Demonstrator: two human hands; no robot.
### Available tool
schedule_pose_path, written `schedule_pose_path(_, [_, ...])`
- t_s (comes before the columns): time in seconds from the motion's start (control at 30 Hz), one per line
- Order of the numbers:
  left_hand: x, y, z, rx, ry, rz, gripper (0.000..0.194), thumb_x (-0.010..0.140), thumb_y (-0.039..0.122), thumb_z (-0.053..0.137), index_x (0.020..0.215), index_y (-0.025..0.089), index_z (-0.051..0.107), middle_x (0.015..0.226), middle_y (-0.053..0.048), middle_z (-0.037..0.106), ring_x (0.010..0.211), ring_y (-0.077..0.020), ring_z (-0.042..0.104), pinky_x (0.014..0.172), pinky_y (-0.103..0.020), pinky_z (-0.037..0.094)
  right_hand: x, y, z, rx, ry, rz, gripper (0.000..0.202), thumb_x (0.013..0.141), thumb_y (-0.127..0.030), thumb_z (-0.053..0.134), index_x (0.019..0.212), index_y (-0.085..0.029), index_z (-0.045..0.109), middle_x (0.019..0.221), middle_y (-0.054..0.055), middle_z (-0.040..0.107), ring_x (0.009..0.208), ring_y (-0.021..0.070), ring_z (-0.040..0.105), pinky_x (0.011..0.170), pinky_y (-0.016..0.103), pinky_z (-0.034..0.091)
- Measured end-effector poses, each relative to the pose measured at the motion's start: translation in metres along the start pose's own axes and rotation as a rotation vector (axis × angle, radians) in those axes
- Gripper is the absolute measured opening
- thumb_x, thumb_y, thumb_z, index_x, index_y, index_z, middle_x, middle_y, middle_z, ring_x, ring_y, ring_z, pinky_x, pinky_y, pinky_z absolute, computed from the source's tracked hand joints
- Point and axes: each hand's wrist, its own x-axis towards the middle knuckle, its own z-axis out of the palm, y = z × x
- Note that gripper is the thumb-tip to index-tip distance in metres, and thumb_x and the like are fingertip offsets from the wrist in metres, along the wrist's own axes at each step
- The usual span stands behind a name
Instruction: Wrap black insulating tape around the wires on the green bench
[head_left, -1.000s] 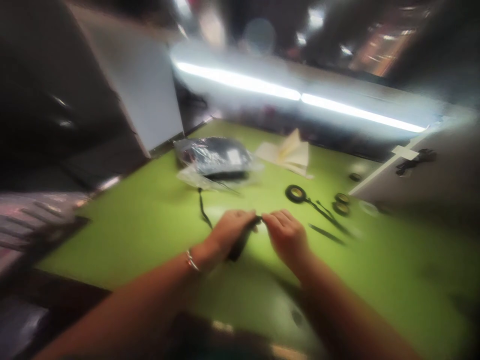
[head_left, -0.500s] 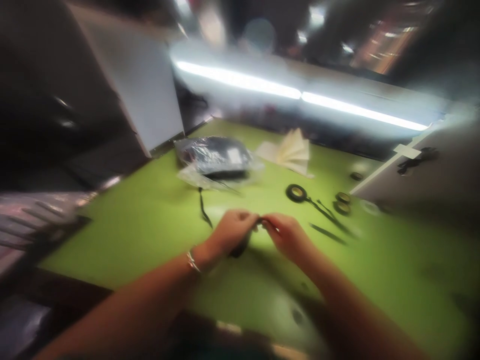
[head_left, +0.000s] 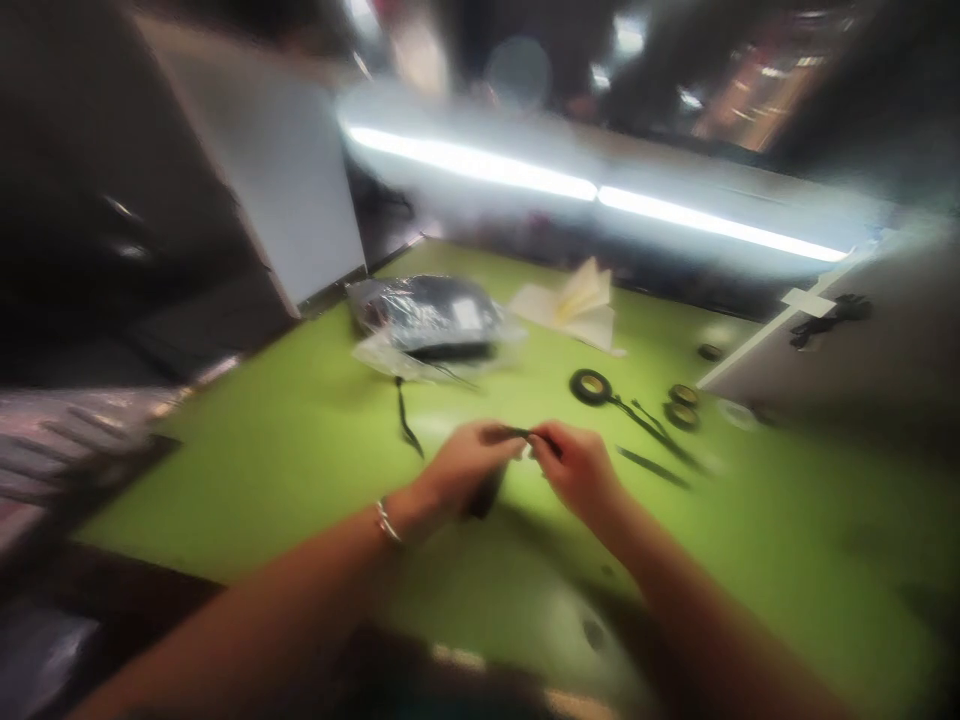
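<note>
My left hand [head_left: 472, 460] and my right hand [head_left: 574, 455] meet over the middle of the green table [head_left: 300, 480], both with fingers pinched. A thin black strip [head_left: 519, 432] runs between their fingertips; blur hides whether it is tape or cable. Below the left palm hangs a dark piece [head_left: 487, 495], partly hidden by that hand, and I cannot tell whether it joins the strip. A bracelet circles the left wrist. Nearest on the right lies a roll of black tape [head_left: 591, 387] with a yellowish core.
A clear plastic bag [head_left: 375, 345] with dark contents lies behind my hands. Beside it are folded papers [head_left: 585, 310]. Smaller tape rolls [head_left: 682, 408] and a flat dark strip [head_left: 652, 466] lie right; a short black strap [head_left: 406, 420] lies left. Side panels [head_left: 300, 200] flank the table.
My hands have drawn slightly apart at the fingertips, and more of the black strip shows between them. The right hand has turned a little. The things on the table stay put.
</note>
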Motion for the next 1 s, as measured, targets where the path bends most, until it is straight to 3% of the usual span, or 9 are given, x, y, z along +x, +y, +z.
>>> schedule_pose_path(0.17, [-0.002, -0.003, 0.006, -0.185, 0.004, -0.055, 0.024, 0.069, 0.036, 0.075, 0.079, 0.014, 0.073, 0.076, -0.006, 0.071, 0.071, -0.0154, 0.061, 0.066, -0.026, 0.042, -0.005, -0.001, 0.006, -0.066, 0.122, -0.085, 0.015, 0.088, -0.02, 0.052, 0.08, -0.02, 0.064, 0.068, 0.001, 0.067, 0.059, 0.0126, 0.058, 0.058, 0.024, 0.043])
schedule_pose_path(0.33, [-0.004, -0.006, 0.005, -0.038, 0.124, -0.029, 0.032, 0.073, 0.047, 0.07, 0.072, 0.015, 0.073, 0.074, -0.005, 0.071, 0.066, -0.0145, 0.058, 0.062, -0.026, 0.041, -0.008, 0.004, 0.011, -0.295, 0.206, -0.239, 0.018, 0.091, -0.017, 0.047, 0.086, -0.019, 0.064, 0.073, 0.005, 0.067, 0.067, 0.0161, 0.06, 0.064, 0.027, 0.046])
schedule_pose_path(0.47, [-0.004, -0.005, 0.003, 0.066, 0.198, -0.012, 0.041, 0.076, 0.054, 0.063, 0.068, 0.014, 0.072, 0.068, -0.005, 0.069, 0.063, -0.0156, 0.056, 0.058, -0.027, 0.039, -0.007, 0.005, 0.013, -0.395, 0.174, -0.305, 0.023, 0.09, -0.01, 0.043, 0.082, -0.018, 0.064, 0.07, 0.006, 0.064, 0.067, 0.0164, 0.057, 0.064, 0.027, 0.046])
schedule_pose_path(0.8, [-0.003, -0.005, -0.002, 0.202, 0.188, 0.034, 0.034, 0.083, 0.042, 0.057, 0.067, 0.015, 0.069, 0.066, -0.002, 0.064, 0.059, -0.012, 0.05, 0.058, -0.025, 0.036, -0.007, 0.003, 0.013, -0.345, 0.14, -0.295, 0.022, 0.091, -0.01, 0.044, 0.084, -0.018, 0.063, 0.074, 0.007, 0.065, 0.072, 0.0174, 0.057, 0.067, 0.029, 0.047])
schedule_pose_path(0.9, [-0.002, -0.007, -0.002, 0.219, 0.208, 0.051, 0.032, 0.083, 0.04, 0.058, 0.069, 0.014, 0.069, 0.066, -0.002, 0.063, 0.06, -0.0118, 0.05, 0.058, -0.024, 0.036, -0.005, 0.002, 0.01, -0.216, 0.113, -0.177, 0.012, 0.089, -0.018, 0.053, 0.081, -0.019, 0.062, 0.074, 0.005, 0.065, 0.07, 0.0166, 0.058, 0.065, 0.028, 0.047])
schedule_pose_path(1.0, [-0.002, -0.006, -0.001, 0.243, 0.219, 0.08, 0.031, 0.084, 0.039, 0.057, 0.07, 0.014, 0.069, 0.066, -0.001, 0.063, 0.062, -0.012, 0.052, 0.061, -0.024, 0.038, -0.003, 0.001, 0.005, -0.002, 0.011, -0.006, 0.012, 0.087, -0.025, 0.057, 0.096, -0.019, 0.062, 0.085, 0.004, 0.069, 0.072, 0.0151, 0.062, 0.064, 0.026, 0.05])
